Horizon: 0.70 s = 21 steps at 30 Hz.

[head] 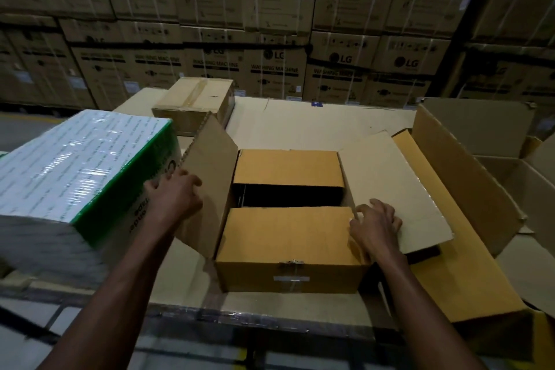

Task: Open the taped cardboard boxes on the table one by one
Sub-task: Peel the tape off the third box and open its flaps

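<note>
A brown cardboard box (288, 273) stands in front of me on the cardboard-covered table (324, 126). Its two long outer flaps are folded outward, and the two inner flaps lie nearly flat with a dark gap between them. My left hand (174, 192) grips the edge of the raised left flap (210, 183). My right hand (375, 224) rests on the spread right flap (393, 186), fingers curled at its near inner edge. A smaller box (195, 102) sealed with clear tape sits at the back left. Torn tape remains on the front wall of the near box.
A white and green shrink-wrapped carton (81, 177) stands close on the left, touching the left flap. A large opened box (468, 189) lies on the right with its flaps spread. Stacked washing machine cartons (276, 66) form a wall behind the table.
</note>
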{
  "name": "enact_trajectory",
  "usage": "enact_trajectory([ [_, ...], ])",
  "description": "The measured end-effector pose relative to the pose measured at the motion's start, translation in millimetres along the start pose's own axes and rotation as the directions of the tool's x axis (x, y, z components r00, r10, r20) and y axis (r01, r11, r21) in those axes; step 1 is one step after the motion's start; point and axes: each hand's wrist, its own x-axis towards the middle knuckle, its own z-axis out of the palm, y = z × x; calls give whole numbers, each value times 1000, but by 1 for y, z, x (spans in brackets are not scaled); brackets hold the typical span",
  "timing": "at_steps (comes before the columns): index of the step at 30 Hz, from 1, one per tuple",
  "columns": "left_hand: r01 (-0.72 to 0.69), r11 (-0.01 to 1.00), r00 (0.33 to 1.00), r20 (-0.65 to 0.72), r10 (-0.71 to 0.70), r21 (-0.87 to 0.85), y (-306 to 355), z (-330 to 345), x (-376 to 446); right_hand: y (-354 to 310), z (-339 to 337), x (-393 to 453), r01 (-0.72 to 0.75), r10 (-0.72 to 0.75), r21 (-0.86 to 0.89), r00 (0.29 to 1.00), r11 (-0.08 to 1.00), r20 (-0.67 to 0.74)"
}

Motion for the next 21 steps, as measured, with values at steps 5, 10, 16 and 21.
enact_trajectory([
  [5, 130, 990, 990, 56, -132, 48, -2, 32, -1, -13, 9, 14, 72, -82, 121, 993, 990, 87],
  [10, 44, 998, 997, 66, -48, 55, 12, 64, -4, -20, 18, 25, 104, -148, 221, 970, 970, 194],
  [16, -180, 974, 954, 216, 208, -139, 54, 86, -3, -24, 26, 47, 144, -152, 48, 927, 988, 342],
  [21, -211, 946, 933, 238, 270, -246, 77, 85, -3, -24, 20, 50, 170, -168, 20, 938, 985, 303],
])
